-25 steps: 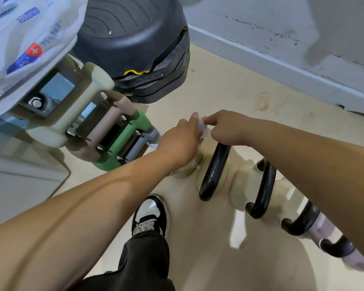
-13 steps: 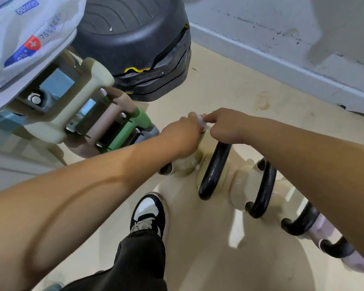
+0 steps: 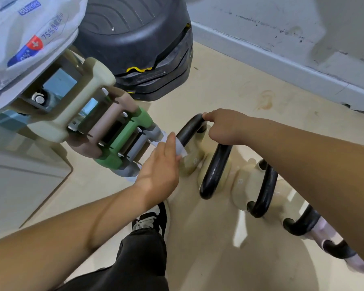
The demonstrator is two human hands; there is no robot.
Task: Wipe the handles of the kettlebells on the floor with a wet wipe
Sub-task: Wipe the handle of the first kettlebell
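Note:
A row of cream kettlebells with black loop handles stands on the floor, running from the centre to the lower right. My left hand [image 3: 162, 171] holds a white wet wipe [image 3: 180, 149] against the near side of the first kettlebell's handle [image 3: 190, 128]. My right hand [image 3: 225, 127] is curled at the far top end of that same handle, fingertips on it. The second handle [image 3: 215, 171] and third handle [image 3: 265, 187] stand bare just right of my hands. Pinkish kettlebells [image 3: 324, 229] follow at the lower right, partly hidden under my right forearm.
A rack of cream, brown, green and grey dumbbells [image 3: 105, 131] juts in from the left, close to my left hand. A black stacked piece of equipment [image 3: 139, 38] sits behind it. A wipes pack [image 3: 29, 34] lies top left. My shoe [image 3: 149, 219] is below; the grey wall [image 3: 282, 53] runs behind.
Both hands were pinched together on the wipe above the handles. My left hand has slid down and left along the first handle with the wipe, uncovering the handle; my right hand stays near the top.

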